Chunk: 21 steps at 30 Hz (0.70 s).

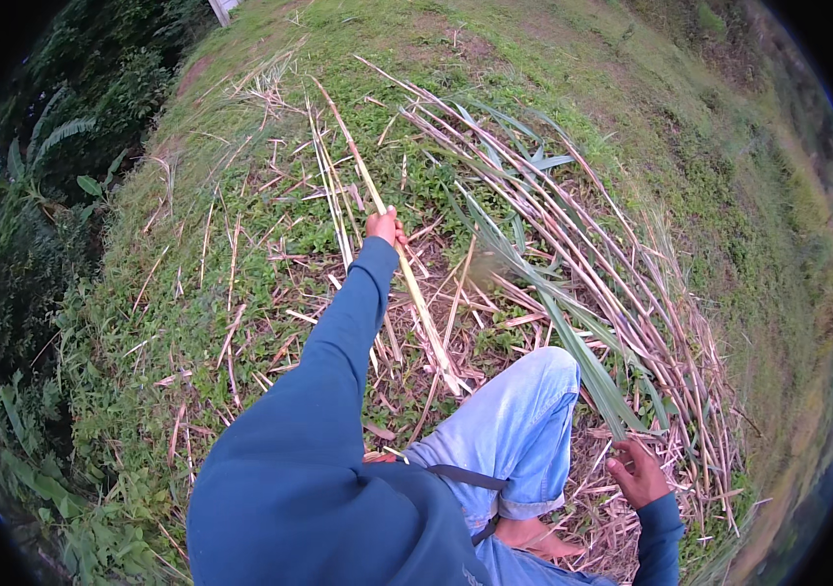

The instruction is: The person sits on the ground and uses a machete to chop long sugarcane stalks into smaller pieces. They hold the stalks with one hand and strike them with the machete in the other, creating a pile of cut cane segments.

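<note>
My left hand [386, 227] reaches forward with its fingers wrapped round a long pale cane stalk [419, 305]. The stalk slants from the grass ahead down to beside my raised knee, and its near end looks split or frayed. Low on the right, my right hand [639, 474] hovers by the tips of long green leaves [587, 361], with thumb and fingers apart and nothing visible in it. Just left of the held stalk lie a few thinner pale stalks [330, 190].
A large heap of brown, uncut-looking stalks [573, 234] stretches along my right side. Strips of dry husk [233, 337] litter the grass around me. My bent knee [524, 386] rises between my hands. Dark bushes [35, 225] border the left, and a grassy slope [729, 195] lies right.
</note>
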Tool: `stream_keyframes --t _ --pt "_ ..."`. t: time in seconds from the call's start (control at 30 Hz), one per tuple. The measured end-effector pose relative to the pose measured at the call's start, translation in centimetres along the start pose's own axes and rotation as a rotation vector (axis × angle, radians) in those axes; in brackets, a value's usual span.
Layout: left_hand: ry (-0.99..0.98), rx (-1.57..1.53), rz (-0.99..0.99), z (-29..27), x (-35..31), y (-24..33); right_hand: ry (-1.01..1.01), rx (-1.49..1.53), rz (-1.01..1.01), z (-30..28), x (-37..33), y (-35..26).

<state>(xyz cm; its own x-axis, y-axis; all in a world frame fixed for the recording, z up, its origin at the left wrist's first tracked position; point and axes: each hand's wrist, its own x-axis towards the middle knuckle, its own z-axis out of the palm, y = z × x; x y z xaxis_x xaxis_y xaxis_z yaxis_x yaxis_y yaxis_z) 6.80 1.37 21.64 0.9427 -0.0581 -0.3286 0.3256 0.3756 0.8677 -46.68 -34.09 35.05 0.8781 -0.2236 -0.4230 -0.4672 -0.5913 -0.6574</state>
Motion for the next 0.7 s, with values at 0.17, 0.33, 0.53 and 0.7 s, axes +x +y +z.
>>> stream_keyframes --t 0.17,0.33,0.53,0.7 --pt "0.232 0.094 -0.478 -4.4 -5.6 -15.7 0.013 -0.076 0.048 -1.2 -1.2 1.0" --pt "0.584 0.499 -0.171 -9.3 -4.3 -19.6 0.075 -0.145 -0.008 -0.9 -1.3 -0.4" --pt "0.436 0.424 -0.161 -9.1 -0.4 -16.5 0.101 -0.181 0.086 -1.7 -2.2 -0.7" --pt "0.401 1.13 0.146 -18.3 1.4 -11.4 0.082 -0.185 -0.05 -1.9 -1.3 -0.6"
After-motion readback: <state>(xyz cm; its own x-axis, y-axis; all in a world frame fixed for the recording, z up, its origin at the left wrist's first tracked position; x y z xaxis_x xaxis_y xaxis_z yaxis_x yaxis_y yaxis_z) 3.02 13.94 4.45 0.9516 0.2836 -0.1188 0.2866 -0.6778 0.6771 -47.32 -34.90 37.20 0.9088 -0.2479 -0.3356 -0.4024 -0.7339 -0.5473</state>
